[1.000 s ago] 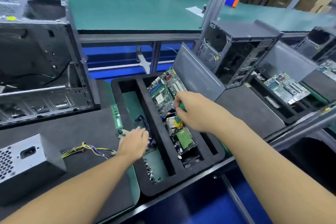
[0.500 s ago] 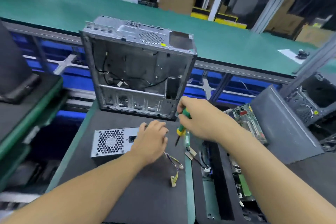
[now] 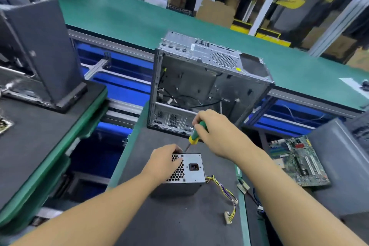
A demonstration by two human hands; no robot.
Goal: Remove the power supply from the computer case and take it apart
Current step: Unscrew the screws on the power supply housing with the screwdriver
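Note:
The grey power supply (image 3: 189,170) stands on the dark mat with its vented, socketed face up, outside the case. My left hand (image 3: 164,159) grips its far left corner, fingers curled over the top edge. My right hand (image 3: 217,132) holds a green and yellow screwdriver (image 3: 196,134), its tip slanting down to the supply's far edge beside my left fingers. A bundle of yellow and purple wires (image 3: 225,193) trails from the supply's right side to a white plug. The open, gutted computer case (image 3: 203,84) stands upright just behind.
A motherboard (image 3: 297,160) lies in a tray at the right, next to a grey side panel (image 3: 343,166). Another dark case (image 3: 40,50) stands on the left bench. A gap separates the two benches. The green conveyor belt (image 3: 127,18) runs behind, with a person standing beyond it.
My view swung left from the parts tray to the case and power supply. My left hand took hold of the supply's corner, and my right hand brought the screwdriver tip down to its far edge.

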